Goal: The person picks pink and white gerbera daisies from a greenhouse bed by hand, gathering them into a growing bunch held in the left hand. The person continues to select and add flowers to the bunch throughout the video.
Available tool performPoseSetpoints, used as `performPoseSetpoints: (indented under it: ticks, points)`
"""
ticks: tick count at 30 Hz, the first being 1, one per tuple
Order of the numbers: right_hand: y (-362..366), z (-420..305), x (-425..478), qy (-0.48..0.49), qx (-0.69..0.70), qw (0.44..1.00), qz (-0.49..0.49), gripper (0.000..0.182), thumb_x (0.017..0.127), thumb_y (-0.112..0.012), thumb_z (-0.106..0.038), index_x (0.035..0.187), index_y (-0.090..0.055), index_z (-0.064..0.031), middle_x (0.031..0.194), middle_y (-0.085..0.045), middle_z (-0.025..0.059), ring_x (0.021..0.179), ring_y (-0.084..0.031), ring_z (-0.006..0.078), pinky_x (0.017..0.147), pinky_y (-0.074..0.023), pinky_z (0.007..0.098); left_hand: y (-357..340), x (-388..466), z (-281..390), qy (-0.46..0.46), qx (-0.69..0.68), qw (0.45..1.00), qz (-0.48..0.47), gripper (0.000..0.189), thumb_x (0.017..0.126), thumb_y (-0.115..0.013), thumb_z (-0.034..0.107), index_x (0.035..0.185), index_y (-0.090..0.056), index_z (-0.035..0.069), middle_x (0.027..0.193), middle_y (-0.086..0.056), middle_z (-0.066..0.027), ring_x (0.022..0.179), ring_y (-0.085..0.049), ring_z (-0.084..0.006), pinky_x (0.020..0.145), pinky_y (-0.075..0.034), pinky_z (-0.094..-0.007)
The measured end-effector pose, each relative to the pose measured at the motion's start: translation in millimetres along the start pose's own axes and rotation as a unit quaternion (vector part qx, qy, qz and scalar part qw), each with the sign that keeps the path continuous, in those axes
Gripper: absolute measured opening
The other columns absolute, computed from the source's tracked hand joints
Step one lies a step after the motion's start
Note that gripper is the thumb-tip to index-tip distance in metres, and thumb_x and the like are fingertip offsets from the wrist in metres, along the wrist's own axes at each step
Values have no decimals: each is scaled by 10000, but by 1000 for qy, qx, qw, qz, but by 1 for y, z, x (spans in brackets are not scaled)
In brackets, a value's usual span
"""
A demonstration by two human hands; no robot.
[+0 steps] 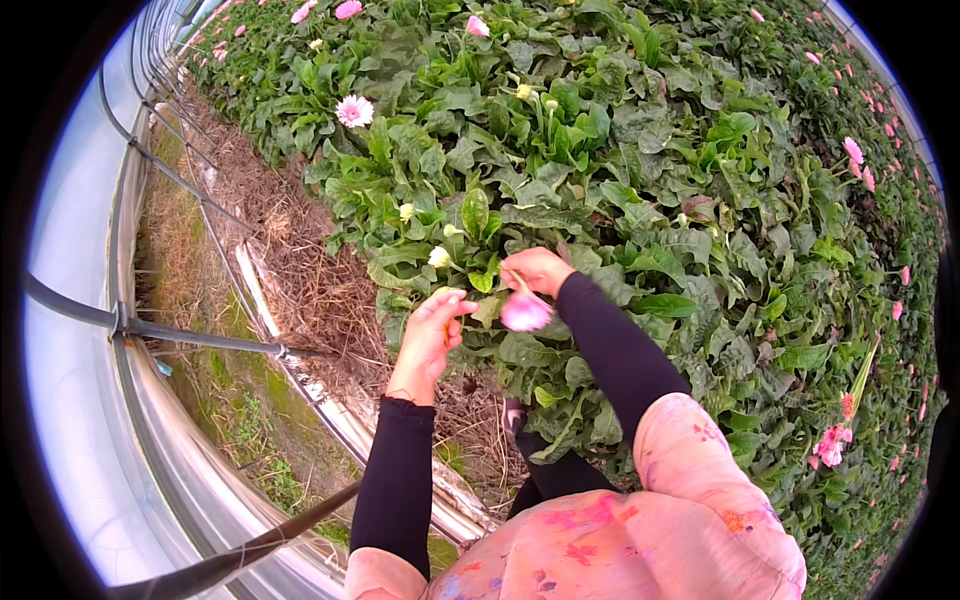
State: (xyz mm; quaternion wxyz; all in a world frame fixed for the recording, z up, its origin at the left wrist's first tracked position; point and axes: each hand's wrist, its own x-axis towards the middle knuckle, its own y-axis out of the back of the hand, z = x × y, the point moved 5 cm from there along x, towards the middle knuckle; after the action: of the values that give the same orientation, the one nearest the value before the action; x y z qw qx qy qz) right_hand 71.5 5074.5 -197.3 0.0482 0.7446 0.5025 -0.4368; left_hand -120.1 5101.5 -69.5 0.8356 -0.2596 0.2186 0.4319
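In my right hand (538, 271) is the stem of a pink gerbera flower (526, 310), whose head hangs down below my fingers. My left hand (433, 330) is raised just to the left of it, fingers bent and thumb up; something thin and yellowish shows at its fingertips, too small to name. A pale, half-closed flower bud (439, 257) stands above my left hand among green leaves. Another pale bud (406, 211) rises a little higher. Up and to the left an open pink gerbera (354, 111) grows at the edge of the plants.
Dense leafy gerbera plants (660, 172) fill the middle and right. Cut pink flowers with long stems (831, 444) lie on the leaves at right. To the left run dry straw (300, 277), a metal pipe (202, 334) and the plastic film wall (71, 247) of a greenhouse.
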Motion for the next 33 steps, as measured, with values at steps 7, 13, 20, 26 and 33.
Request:
performPoseSetpoints:
  ticks: [7, 13, 20, 26, 33]
  points:
    - [23, 17, 9, -114, -57, 992, 13, 118, 834, -481, -47, 800, -528, 55, 665, -578, 103, 420, -463, 96, 357, -392, 219, -31, 59, -23, -7, 119, 991, -55, 188, 887, -518, 141, 1054, -553, 63, 925, -650, -24, 480, -372, -18, 439, -335, -160]
    - [-3, 57, 27, -123, -104, 984, 74, 244, 895, -480, -207, 787, -536, 5, 553, -470, 40, 403, -372, 113, 347, -243, 294, -6, 110, -39, -180, 355, 917, 16, 238, 871, -530, 134, 1090, -565, 46, 1046, -618, -68, 836, -583, -137, 735, -459, -250]
    - [45, 123, 40, 100, -735, 670, 8, 180, 806, -462, -88, 848, -615, -2, 789, -611, 162, 703, -590, 313, 620, -474, 384, 53, 111, -80, -67, 504, 851, 129, 434, 787, -573, 339, 1156, -566, 110, 1040, -613, -173, 982, -574, -316, 846, -440, -364]
    - [52, 143, 16, 135, -577, 789, 164, 217, 841, -424, -145, 884, -591, -14, 893, -587, 182, 871, -562, 346, 750, -452, 410, 55, 97, -104, -44, 377, 921, 92, 354, 836, -588, 195, 1153, -566, 38, 1082, -613, -85, 972, -573, -182, 828, -435, -277]
    - [32, 149, -98, -59, -38, 996, 53, 209, 932, -404, -249, 950, -515, -73, 577, -343, -45, 453, -273, 78, 384, -213, 247, 26, 69, -116, 46, 234, 970, 53, 278, 850, -587, 192, 1100, -597, 70, 761, -567, 25, 443, -370, -42, 399, -328, -201]
